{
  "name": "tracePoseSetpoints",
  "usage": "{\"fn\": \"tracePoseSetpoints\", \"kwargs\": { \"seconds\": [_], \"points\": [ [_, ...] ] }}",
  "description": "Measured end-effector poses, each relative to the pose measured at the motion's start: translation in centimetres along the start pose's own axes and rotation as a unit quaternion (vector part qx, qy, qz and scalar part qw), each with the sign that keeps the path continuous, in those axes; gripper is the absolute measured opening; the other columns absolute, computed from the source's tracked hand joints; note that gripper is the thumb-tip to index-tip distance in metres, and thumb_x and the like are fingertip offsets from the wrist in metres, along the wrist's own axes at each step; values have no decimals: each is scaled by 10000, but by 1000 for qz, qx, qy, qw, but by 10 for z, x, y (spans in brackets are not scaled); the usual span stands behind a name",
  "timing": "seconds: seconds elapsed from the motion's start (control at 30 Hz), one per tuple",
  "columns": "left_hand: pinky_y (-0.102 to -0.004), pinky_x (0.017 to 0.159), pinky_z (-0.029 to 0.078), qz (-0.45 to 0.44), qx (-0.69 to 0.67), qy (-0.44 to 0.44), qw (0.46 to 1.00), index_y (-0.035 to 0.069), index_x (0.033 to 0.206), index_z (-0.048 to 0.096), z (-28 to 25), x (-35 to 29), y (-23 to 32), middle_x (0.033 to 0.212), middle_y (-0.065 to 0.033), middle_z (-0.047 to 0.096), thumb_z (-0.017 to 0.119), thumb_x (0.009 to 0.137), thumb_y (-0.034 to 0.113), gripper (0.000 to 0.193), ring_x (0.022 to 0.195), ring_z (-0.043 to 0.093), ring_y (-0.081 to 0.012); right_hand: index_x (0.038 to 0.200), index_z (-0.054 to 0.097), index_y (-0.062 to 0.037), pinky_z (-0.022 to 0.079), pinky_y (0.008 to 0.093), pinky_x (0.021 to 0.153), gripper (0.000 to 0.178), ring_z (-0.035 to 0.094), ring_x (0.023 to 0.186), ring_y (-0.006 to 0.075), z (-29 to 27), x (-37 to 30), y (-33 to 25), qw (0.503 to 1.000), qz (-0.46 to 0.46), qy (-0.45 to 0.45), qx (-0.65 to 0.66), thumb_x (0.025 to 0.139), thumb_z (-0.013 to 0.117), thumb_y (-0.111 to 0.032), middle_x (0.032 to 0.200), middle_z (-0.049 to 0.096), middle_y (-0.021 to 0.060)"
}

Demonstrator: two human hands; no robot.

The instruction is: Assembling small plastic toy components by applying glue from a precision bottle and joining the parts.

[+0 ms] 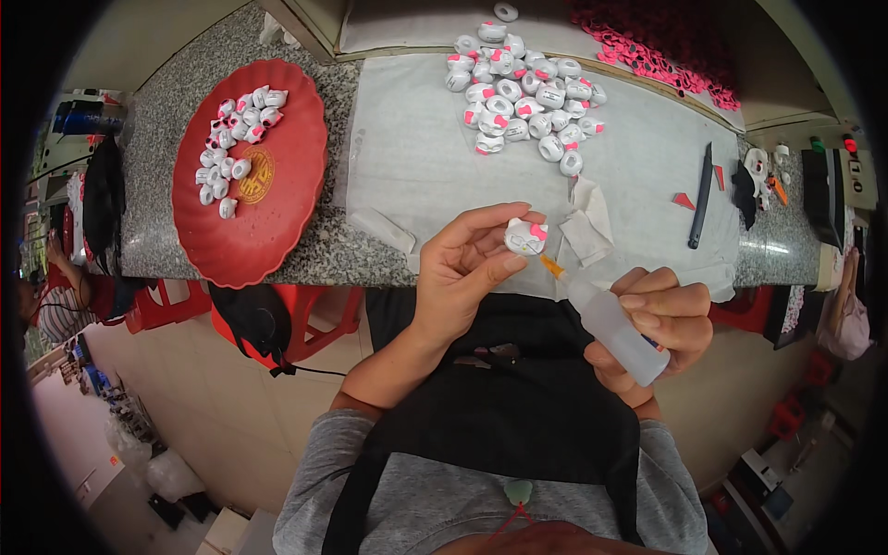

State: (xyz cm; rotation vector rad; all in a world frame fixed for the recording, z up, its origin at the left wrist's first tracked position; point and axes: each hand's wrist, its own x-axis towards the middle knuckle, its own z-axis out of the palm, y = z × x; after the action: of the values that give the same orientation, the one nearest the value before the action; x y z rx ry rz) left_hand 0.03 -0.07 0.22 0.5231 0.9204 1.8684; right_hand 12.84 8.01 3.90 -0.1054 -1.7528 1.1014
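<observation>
Squeeze bottle [618,335] tilted toward cat-head bead [524,240]
Left hand [455,277] pinches the bead, likely presenting its face; right hand [677,319] clasps the bottle.

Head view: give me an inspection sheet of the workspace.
Surface: granite counter, pale sheet over part.
Job's things: left hand holds white piece with pink bow; right hand holds translucent bottle; similar pieces on sheet and red plate.
Clutter: crumpled white cloth, dark slim tool, red scraps.
Hands: both gripping; bottle's amber tip beside the piece, contact unclear.
Cables: thin dark cord below the counter, possibly a strap.
Surroundings: red stool, black bag-like item at left.
</observation>
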Motion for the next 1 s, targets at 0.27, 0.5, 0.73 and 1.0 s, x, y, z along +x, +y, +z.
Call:
{"fn": "tracePoseSetpoints", "kwargs": {
  "seconds": [0.27,0.5,0.73,1.0],
  "points": [
    [-277,783,384,63,77,-25,995,-39,1036,431,-3,0,-5,989,-150,490,516,688,-59,359,907,487,-179,843,428,-23,387,233,449,378,436,601,149,2,-1,1,1000,-6,5,-15,586,695,-101,792,402,68],
    [-284,794,361,112,171,-42,978,-49,1003,464,-5,1,-4,993,-142,461,509,667,-80,340,925,458,-188,852,429,-29,392,228,461,388,436,593,143,3,0,1,1000,-4,-15,-23,583,701,-94,798,408,70],
    [-284,809,344,106,170,-33,979,-46,1019,454,-4,0,-3,1002,-143,462,496,674,-82,349,937,449,-187,855,434,-34,392,232,465,387,429,578,133,-2,4,-1,997,13,-78,-12,582,701,-91,794,421,72],
    [-298,847,343,84,135,-26,987,-44,1009,469,-2,1,-3,1019,-144,464,502,681,-103,335,975,440,-201,820,434,-30,390,229,471,372,421,564,124,4,4,0,999,13,11,-48,579,701,-123,772,419,81]
  ]
}}
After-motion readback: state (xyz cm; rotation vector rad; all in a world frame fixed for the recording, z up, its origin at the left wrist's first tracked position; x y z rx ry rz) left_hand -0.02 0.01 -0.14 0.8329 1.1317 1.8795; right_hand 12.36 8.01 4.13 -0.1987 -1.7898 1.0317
